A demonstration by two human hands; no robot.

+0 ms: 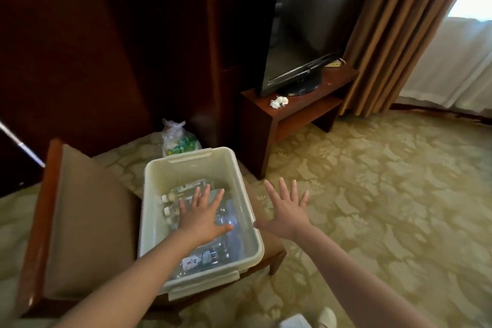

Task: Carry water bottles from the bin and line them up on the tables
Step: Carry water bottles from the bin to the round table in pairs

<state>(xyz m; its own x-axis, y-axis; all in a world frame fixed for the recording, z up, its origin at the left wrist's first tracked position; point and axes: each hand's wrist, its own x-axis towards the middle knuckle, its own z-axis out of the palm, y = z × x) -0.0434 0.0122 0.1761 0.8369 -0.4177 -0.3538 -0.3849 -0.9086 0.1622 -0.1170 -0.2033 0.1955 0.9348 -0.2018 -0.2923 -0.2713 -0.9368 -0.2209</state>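
Bench (300, 106): low wooden stand under the television (306, 29), well apart from the bin; probably one surface where bottles are to be lined up, and none stands there yet.
Chair (87, 221): its padded seat carries the bin, raising it off the carpet to easy reach.
Bin (186, 168): pale plastic, lid off, open top facing the person.
Water bottles (202, 258): clear, lying on their sides in the bin bottom, caps mostly pointing left.
Left grip (201, 217): fingers spread flat, palm down over the bottles, holding nothing; I cannot tell whether it touches them.
Right grip (287, 210): spread wide, holding nothing, outside the bin's right wall, thumb near the rim, likely ready for a second bottle.
Tissue (279, 102): crumpled on the bench corner.
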